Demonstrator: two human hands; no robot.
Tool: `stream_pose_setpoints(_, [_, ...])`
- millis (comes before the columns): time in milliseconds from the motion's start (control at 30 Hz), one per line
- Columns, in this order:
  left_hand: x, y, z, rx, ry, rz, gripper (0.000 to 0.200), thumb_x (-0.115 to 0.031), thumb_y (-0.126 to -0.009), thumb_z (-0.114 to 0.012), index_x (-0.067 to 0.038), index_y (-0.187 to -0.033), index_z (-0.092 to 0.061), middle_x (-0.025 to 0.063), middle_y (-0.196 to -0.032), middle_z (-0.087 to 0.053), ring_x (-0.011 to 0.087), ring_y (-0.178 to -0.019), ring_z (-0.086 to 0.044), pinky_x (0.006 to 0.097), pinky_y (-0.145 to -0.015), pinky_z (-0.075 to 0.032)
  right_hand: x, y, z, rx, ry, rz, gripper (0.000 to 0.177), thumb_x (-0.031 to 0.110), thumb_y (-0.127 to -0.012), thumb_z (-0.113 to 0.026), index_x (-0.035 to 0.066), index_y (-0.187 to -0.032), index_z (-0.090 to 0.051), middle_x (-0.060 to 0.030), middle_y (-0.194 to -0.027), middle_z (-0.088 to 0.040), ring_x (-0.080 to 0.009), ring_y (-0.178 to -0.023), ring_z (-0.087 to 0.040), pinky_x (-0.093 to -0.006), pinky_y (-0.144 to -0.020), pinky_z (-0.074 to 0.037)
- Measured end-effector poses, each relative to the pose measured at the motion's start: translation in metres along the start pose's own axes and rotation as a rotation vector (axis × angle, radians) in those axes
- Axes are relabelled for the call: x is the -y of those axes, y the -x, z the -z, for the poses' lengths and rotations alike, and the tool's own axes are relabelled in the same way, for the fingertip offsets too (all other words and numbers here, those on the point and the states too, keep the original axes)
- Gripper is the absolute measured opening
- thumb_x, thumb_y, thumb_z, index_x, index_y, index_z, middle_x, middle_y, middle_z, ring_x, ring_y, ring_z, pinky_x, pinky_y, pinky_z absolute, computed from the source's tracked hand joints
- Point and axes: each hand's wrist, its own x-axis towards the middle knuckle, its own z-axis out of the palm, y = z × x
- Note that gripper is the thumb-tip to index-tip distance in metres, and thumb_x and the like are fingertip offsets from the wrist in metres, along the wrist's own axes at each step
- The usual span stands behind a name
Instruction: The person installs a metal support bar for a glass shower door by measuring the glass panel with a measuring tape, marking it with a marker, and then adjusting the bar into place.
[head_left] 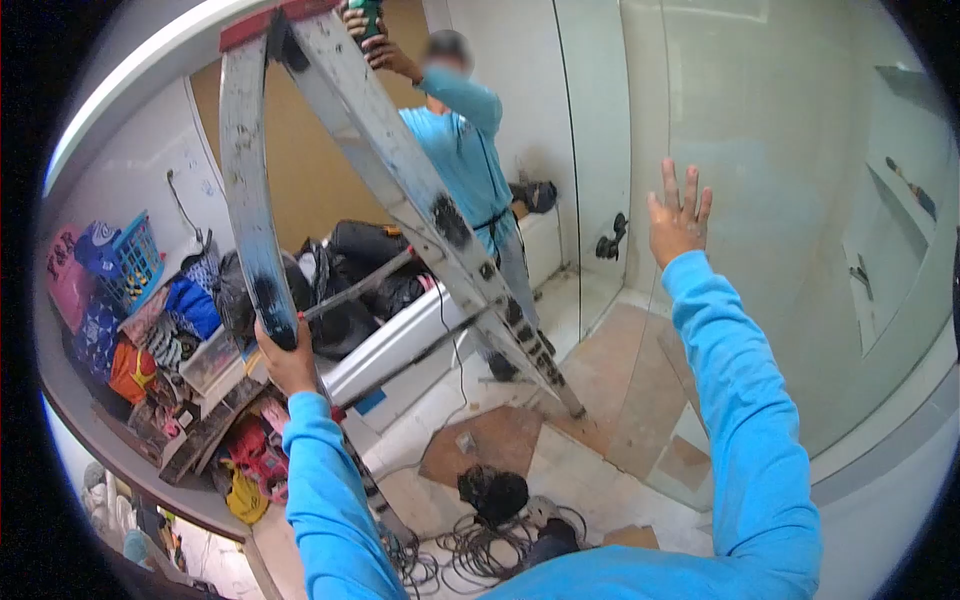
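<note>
My left hand is wrapped round the side rail of a paint-spattered metal stepladder, low on its near leg. The ladder stands spread, with a red top cap at the upper left. My right hand is raised with fingers spread and palm away from me, overlapping the clear glass panel on the right. Behind the ladder a person in a light blue top lifts a green and black object near the ladder's top; its kind is partly hidden.
Coiled cables and a dark bundle lie on the floor by my feet. Brown boards cover part of it. Bags, clothes and a blue basket crowd the left. Dark bags fill the tub's near end. Tools rest in wall niches.
</note>
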Motion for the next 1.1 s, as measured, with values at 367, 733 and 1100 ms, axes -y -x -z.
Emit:
stream_pose_setpoints(367, [-0.004, 0.001, 0.004, 0.011, 0.08, 0.019, 0.071, -0.027, -0.072, -0.076, -0.01, -0.133, -0.044, 0.0222, -0.118, -0.057, 0.0415, -0.106, -0.056, 0.044, -0.089, -0.044, 0.0, -0.001, 0.016, 0.127, -0.054, -0.01, 0.019, 0.011, -0.089, -0.054, 0.015, -0.105, -0.063, 0.0002, -0.158, -0.004, -0.0307, -0.145, 0.001, -0.0521, -0.116, -0.005])
stream_pose_setpoints(733, [-0.002, 0.001, 0.003, 0.01, 0.074, 0.021, 0.071, -0.028, -0.072, -0.075, -0.01, -0.133, -0.043, 0.0224, -0.119, -0.057, 0.042, -0.106, -0.056, 0.0445, -0.088, -0.044, -0.001, -0.001, 0.014, 0.109, -0.028, 0.003, 0.02, 0.009, -0.088, -0.054, 0.018, -0.103, -0.064, 0.001, -0.158, -0.003, -0.0328, -0.144, 0.002, -0.0541, -0.115, -0.007])
stream_pose_setpoints(1100, [-0.003, 0.001, 0.004, 0.031, 0.077, 0.029, 0.07, -0.03, -0.074, -0.073, -0.01, -0.134, -0.043, 0.0221, -0.121, -0.056, 0.0414, -0.108, -0.055, 0.0442, -0.09, -0.044, 0.0, 0.0, 0.012, 0.09, -0.028, -0.001, 0.011, 0.01, -0.087, -0.057, 0.016, -0.095, -0.062, 0.0024, -0.158, -0.002, -0.0311, -0.145, 0.0, -0.0517, -0.116, -0.006])
